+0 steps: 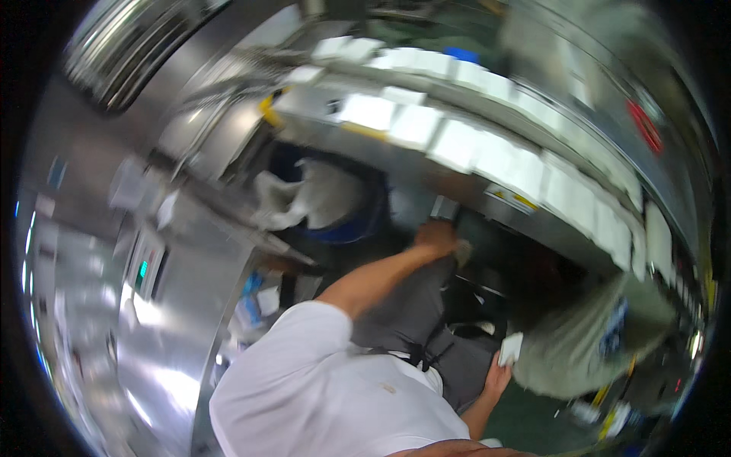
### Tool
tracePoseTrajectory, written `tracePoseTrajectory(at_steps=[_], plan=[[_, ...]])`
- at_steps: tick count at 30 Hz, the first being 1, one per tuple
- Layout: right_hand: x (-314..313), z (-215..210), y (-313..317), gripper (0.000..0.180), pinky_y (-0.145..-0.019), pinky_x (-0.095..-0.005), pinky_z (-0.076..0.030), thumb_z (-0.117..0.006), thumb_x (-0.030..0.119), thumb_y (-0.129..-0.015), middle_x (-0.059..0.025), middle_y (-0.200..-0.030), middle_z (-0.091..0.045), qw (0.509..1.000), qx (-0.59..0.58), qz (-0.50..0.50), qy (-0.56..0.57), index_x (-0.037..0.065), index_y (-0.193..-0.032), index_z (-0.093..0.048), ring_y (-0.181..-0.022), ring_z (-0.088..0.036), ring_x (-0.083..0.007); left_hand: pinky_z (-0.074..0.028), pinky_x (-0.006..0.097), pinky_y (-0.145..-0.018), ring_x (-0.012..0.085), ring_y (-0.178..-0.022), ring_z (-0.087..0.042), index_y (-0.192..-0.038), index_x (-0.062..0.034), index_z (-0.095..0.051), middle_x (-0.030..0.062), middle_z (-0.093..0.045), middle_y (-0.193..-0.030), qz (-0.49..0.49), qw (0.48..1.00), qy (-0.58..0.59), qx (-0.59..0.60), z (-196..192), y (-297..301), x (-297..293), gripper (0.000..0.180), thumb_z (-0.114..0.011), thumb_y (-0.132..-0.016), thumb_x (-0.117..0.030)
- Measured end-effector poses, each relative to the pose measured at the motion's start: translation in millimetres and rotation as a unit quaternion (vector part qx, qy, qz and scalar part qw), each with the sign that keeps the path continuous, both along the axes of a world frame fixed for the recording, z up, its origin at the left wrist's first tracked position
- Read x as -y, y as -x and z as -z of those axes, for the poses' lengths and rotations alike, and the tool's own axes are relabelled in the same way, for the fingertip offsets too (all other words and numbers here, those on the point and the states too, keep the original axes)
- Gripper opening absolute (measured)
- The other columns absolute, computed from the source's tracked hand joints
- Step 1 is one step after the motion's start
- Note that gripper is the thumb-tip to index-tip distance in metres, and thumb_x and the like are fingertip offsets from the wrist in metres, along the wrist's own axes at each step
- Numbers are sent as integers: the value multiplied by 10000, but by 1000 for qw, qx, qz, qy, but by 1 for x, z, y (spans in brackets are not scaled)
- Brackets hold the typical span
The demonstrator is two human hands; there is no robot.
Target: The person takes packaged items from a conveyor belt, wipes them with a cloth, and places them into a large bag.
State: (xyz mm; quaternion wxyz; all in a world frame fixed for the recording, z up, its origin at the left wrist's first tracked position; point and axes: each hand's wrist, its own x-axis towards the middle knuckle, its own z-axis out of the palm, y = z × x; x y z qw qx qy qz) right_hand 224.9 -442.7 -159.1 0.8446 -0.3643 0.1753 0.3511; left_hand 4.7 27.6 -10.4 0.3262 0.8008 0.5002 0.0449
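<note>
The small, flat, white rectangular piece (511, 348) stands out past the fingertips of the right hand (497, 375), its long axis leaning up and slightly rightward, and those fingers pinch its lower end beside a bulky grey-green cloth-like mass (590, 346) on their right. The left arm stretches forward to the left hand (435, 236), while the right forearm rises low by the body, its near part hidden behind the white shirt (335, 388). Blur hides the left fingers' closure, so I cannot tell it, nor whether they touch the small pale-edged rectangular object (444, 206) just beyond them.
</note>
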Motion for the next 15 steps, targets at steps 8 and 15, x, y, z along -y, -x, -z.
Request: tracePoseTrajectory(at_steps=[8,15], plan=[[-3,-19,18,397,-1165,-527,-404,-617,91,-1026,-142,-1420,-578,998,39,-15,-36,18,-1403,-515,-1333,-538,-304,-541,534,-909,444,-994,-672,-1018,-7,-744,221,-727,-1051,58,996,-62,-32,-7,-22,-3,387,-552,-935,-333],[-10,-33,23,353,-1129,-532,-467,-567,69,-1033,-137,-1406,-611,999,15,-13,-45,14,-1381,-549,-1314,-579,-320,-552,529,-889,439,-1033,-672,-1035,-28,-732,231,-720,-1056,30,994,-92,-42,18,-20,-5,384,-537,-940,-345]])
